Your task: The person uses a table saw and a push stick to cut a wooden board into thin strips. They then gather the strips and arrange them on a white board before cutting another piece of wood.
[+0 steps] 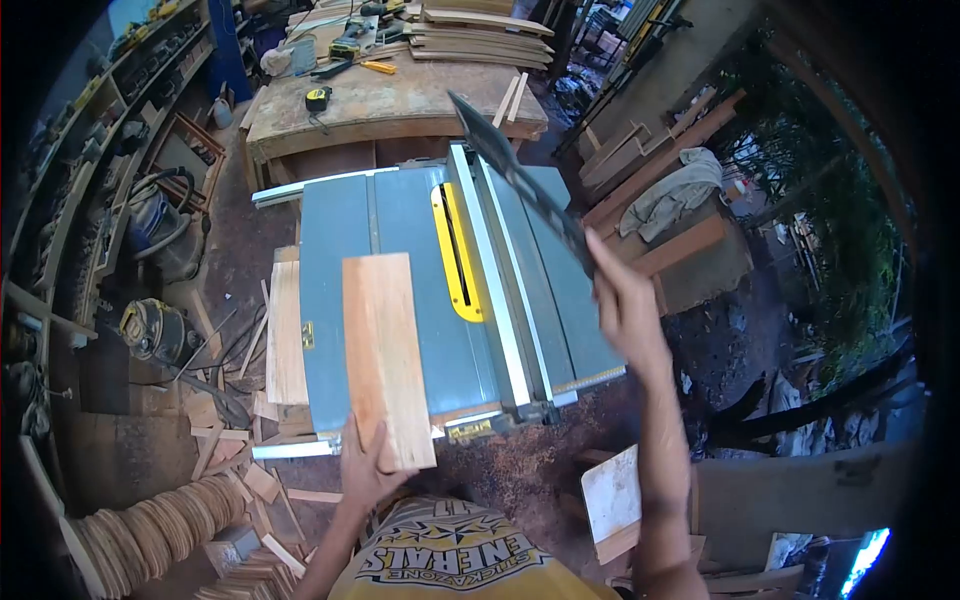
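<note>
My left hand [367, 465] grips the near end of a flat wooden board [385, 350], its thumb on top of the board. The board lies over the left part of the grey table saw top [335, 225]. In my right hand [625, 300] is a long dark push stick [520, 180], raised over the right side of the saw and pointing away to the left. Between the board and the metal rip fence [498, 290] lies the yellow throat plate [457, 250] with its dark slot.
Behind the saw stands a wooden workbench [400, 100] with a tape measure [318, 98] and stacked boards [480, 40]. Shelves line the left. Round wooden discs [165, 525] and offcuts lie at the lower left. A cloth [675, 195] hangs over timber at the right.
</note>
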{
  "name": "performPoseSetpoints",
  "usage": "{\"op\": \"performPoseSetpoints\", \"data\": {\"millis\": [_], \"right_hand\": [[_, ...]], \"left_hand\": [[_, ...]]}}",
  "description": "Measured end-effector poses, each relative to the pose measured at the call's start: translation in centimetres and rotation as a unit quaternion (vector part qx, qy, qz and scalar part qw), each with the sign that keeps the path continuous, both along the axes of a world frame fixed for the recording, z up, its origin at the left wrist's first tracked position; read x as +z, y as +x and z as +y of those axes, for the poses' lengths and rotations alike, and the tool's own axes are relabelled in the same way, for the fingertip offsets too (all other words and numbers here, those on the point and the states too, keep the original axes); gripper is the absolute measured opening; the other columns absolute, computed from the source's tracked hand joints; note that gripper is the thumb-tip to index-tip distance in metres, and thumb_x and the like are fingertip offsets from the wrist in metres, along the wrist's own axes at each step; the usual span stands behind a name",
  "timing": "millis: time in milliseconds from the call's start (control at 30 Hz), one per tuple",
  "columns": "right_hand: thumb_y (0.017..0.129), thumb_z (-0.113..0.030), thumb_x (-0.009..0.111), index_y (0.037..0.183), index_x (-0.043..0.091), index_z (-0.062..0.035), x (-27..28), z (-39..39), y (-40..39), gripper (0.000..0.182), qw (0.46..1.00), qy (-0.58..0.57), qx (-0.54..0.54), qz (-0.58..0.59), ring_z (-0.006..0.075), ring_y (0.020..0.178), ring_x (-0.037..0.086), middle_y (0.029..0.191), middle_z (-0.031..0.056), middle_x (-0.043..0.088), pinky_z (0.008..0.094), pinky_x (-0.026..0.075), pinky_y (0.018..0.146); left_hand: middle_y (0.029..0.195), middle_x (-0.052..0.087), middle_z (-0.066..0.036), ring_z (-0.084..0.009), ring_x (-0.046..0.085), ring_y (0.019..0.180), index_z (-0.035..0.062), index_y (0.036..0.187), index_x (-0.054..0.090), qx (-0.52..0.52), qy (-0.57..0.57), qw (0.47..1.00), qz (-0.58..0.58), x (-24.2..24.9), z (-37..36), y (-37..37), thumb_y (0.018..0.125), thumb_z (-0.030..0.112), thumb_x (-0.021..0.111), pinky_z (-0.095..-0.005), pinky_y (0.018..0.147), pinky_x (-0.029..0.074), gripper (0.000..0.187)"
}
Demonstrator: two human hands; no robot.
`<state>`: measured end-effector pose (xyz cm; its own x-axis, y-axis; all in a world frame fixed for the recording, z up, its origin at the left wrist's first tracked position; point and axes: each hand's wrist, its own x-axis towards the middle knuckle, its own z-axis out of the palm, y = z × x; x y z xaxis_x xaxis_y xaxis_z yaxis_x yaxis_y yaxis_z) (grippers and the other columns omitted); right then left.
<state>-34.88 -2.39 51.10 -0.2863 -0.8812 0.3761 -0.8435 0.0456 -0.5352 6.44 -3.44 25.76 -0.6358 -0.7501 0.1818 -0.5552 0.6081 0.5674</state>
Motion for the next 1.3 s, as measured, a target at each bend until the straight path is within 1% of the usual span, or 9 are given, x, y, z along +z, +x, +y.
{"op": "performPoseSetpoints", "data": {"millis": [200,267,300,400,567,867,1033,1200,1300], "right_hand": [[0.100,-0.002,0.042,0.148,0.044,-0.0058,-10.0,20.9,11.6,0.048,0.944,-0.001,-0.128,-0.304,0.0064,0.051,0.047,0.070,0.0011,0.054,0.0223,0.043,0.048],[0.102,-0.005,0.041,0.151,0.038,-0.0080,-12.1,24.9,14.2,0.049,0.903,0.009,-0.160,-0.398,0.0048,0.048,0.047,0.071,0.0005,0.055,0.0210,0.042,0.042],[0.104,-0.005,0.040,0.152,0.035,-0.0087,-13.0,26.6,14.8,0.049,0.897,0.016,-0.162,-0.410,0.0055,0.048,0.047,0.072,0.0009,0.054,0.0212,0.043,0.043],[0.104,-0.005,0.039,0.152,0.035,-0.0086,-12.7,29.5,15.2,0.049,0.885,0.018,-0.168,-0.435,0.0057,0.048,0.047,0.073,0.0013,0.054,0.0215,0.042,0.043],[0.101,-0.004,0.042,0.150,0.040,-0.0067,-13.3,32.1,15.8,0.049,0.904,0.017,-0.160,-0.395,0.0059,0.053,0.048,0.070,0.0012,0.056,0.0233,0.044,0.050],[0.100,-0.003,0.042,0.149,0.040,-0.0050,-14.8,35.3,19.5,0.049,0.942,0.023,-0.109,-0.317,0.0059,0.051,0.050,0.071,0.0032,0.056,0.0246,0.044,0.048],[0.087,0.005,0.048,0.145,0.044,-0.0017,-13.2,36.0,21.0,0.059,0.983,0.093,-0.058,-0.148,0.0424,0.081,0.064,0.088,0.0262,0.063,0.0430,0.052,0.073],[0.081,0.002,0.056,0.149,0.036,-0.0014,-11.5,34.4,22.4,0.070,0.969,0.229,-0.062,-0.072,0.0440,0.073,0.065,0.086,0.0275,0.062,0.0498,0.054,0.067],[0.081,0.003,0.055,0.148,0.036,0.0007,-10.1,33.4,22.9,0.069,0.962,0.256,-0.072,-0.060,0.0446,0.074,0.065,0.085,0.0287,0.062,0.0510,0.053,0.067]], "left_hand": [[0.140,0.041,-0.037,-0.0448,0.042,0.134,-0.0054,0.147,0.035,0.157,0.151,0.962,0.164,0.1,11.6,-1.4,0.054,0.045,0.094,-0.0534,0.106,0.039,0.120],[0.130,0.055,-0.034,-0.0395,0.056,0.124,-0.0109,0.145,0.034,0.159,0.289,0.931,0.158,1.1,11.7,-1.5,0.055,0.038,0.095,-0.0458,0.099,0.049,0.119],[0.110,0.067,-0.026,-0.0256,0.070,0.102,-0.0088,0.147,0.032,0.138,0.156,0.969,0.134,-0.8,12.5,-1.1,0.061,0.028,0.094,-0.0333,0.085,0.056,0.112],[0.103,0.069,-0.020,-0.0166,0.070,0.095,-0.0059,0.148,0.032,0.123,0.273,0.952,0.062,-1.5,15.0,0.0,0.065,0.017,0.092,-0.0295,0.082,0.057,0.105],[0.114,0.065,-0.012,-0.0120,0.063,0.093,0.0040,0.156,0.023,0.082,0.423,0.765,0.478,-4.2,17.8,-0.2,0.082,0.000,0.077,-0.0254,0.071,0.053,0.092],[0.145,0.048,-0.014,-0.0148,0.056,0.117,-0.0015,0.156,0.013,0.043,0.457,0.812,0.360,-3.5,20.9,-0.1,0.090,0.002,0.068,-0.0268,0.092,0.048,0.086],[0.153,0.038,-0.015,-0.0172,0.047,0.130,-0.0024,0.156,0.007,0.041,0.469,0.821,0.323,-2.1,21.5,-2.3,0.091,-0.007,0.059,-0.0284,0.106,0.039,0.083],[0.141,0.051,-0.012,-0.0127,0.058,0.101,0.0011,0.157,0.007,0.047,0.438,0.837,0.324,-3.4,20.0,-3.8,0.089,-0.010,0.058,-0.0231,0.085,0.048,0.085],[0.144,0.048,-0.013,-0.0155,0.059,0.109,0.0006,0.157,0.007,0.045,0.454,0.834,0.311,-2.8,19.5,-4.2,0.087,-0.012,0.060,-0.0257,0.092,0.048,0.089]]}}
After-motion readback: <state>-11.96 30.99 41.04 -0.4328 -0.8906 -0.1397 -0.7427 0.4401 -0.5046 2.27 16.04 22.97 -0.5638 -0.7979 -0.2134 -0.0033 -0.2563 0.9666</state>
